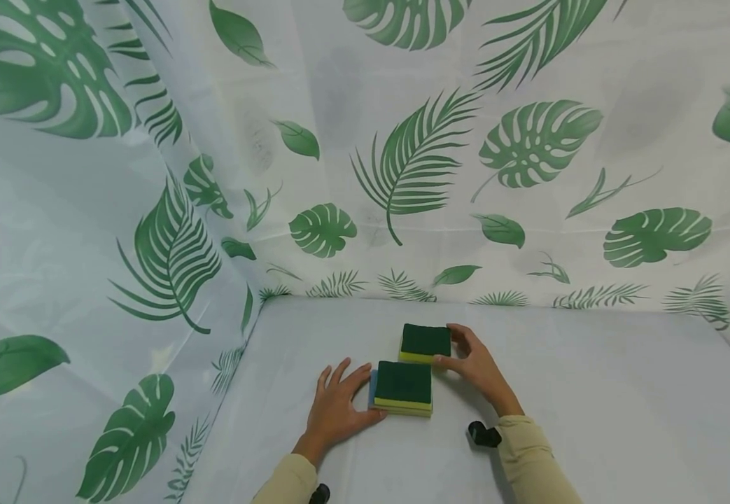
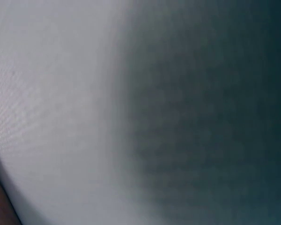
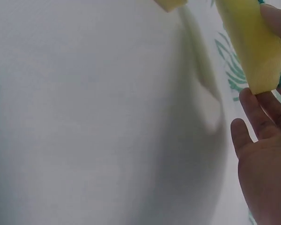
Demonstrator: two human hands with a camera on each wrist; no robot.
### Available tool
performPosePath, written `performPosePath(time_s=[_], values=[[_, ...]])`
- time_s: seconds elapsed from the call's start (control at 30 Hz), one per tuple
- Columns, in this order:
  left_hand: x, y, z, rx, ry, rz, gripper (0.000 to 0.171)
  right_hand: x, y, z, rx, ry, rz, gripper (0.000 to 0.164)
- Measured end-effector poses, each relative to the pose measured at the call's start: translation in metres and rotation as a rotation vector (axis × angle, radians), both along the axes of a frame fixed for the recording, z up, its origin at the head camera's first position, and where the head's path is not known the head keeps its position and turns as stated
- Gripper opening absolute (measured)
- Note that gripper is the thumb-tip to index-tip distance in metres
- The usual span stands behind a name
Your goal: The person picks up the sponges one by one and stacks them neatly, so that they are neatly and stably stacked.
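My right hand (image 1: 478, 364) pinches a sponge (image 1: 425, 341), yellow with a dark green scouring top, between thumb and fingers at its right side. In the right wrist view the same sponge (image 3: 255, 51) is above the white surface, with fingertips at its lower end. Just in front of it on the table sits a sponge stack (image 1: 404, 385): a green-topped yellow sponge over another, with a blue edge showing at the left. My left hand (image 1: 338, 407) lies spread beside this stack, index finger and thumb at its left side. The left wrist view is mostly blur and shadow.
White cloth covers the table (image 1: 623, 406). Leaf-printed curtains (image 1: 434, 266) hang behind it and along the left side. A black wrist device (image 1: 484, 435) sits at the right cuff, and another (image 1: 320, 494) shows by the left sleeve.
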State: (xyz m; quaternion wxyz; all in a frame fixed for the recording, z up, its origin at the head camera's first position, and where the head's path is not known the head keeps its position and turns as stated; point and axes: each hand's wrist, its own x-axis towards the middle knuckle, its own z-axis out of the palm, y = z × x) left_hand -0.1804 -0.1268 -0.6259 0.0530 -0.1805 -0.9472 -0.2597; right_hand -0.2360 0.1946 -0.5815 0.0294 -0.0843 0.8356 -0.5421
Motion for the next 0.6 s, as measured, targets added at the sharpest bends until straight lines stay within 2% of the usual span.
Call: performPosePath(time_s=[0.2,0.6], values=[[-0.001,0.0,-0.002,-0.013,0.02,0.001,0.086,0.0,0.001,0.009,0.001,0.017,0.005,0.088],[0.001,0.0,0.004,0.0,-0.012,0.006,0.084,0.004,-0.004,0.03,-0.045,0.009,0.019,0.09]])
